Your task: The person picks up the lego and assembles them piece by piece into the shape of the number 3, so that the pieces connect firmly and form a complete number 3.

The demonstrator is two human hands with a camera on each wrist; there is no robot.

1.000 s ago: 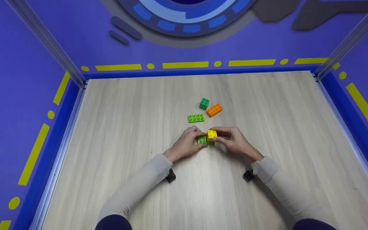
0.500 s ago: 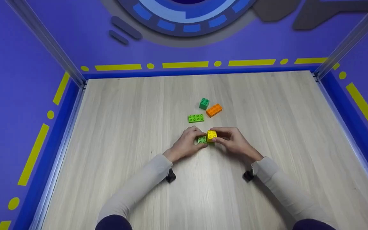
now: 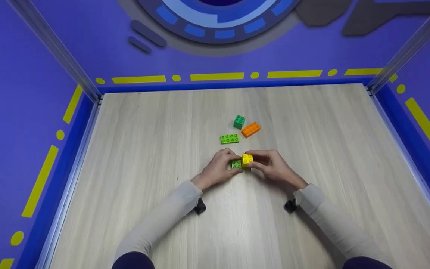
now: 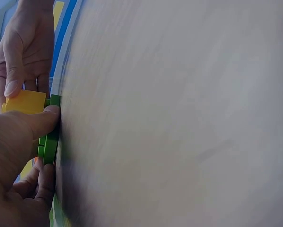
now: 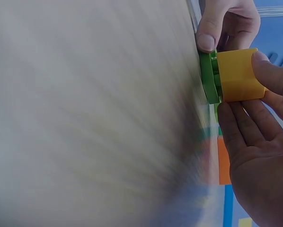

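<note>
My left hand (image 3: pixel 218 167) pinches a flat green toy brick (image 3: pixel 236 163) between thumb and fingers, low at the tabletop. With its thumb and fingers my right hand (image 3: pixel 274 164) holds a square yellow toy brick (image 3: pixel 247 160), studs up, over the right end of the flat green brick. In the right wrist view the underside of the yellow brick (image 5: pixel 241 74) is right at the studs of the flat green brick (image 5: pixel 208 78), with those studs still showing between. The left wrist view has the left thumb against the flat green brick (image 4: pixel 50 142), beside the yellow one.
Beyond the hands lie a light green flat brick (image 3: pixel 230 139), an orange brick (image 3: pixel 251 129) and a dark green square brick (image 3: pixel 239 122). Blue-purple panels (image 3: pixel 215 63) enclose the wooden table (image 3: pixel 144 142) at the back and sides.
Both hands keep nearly the same place and hold. The yellow brick has shifted very slightly toward the near side over the flat green brick.
</note>
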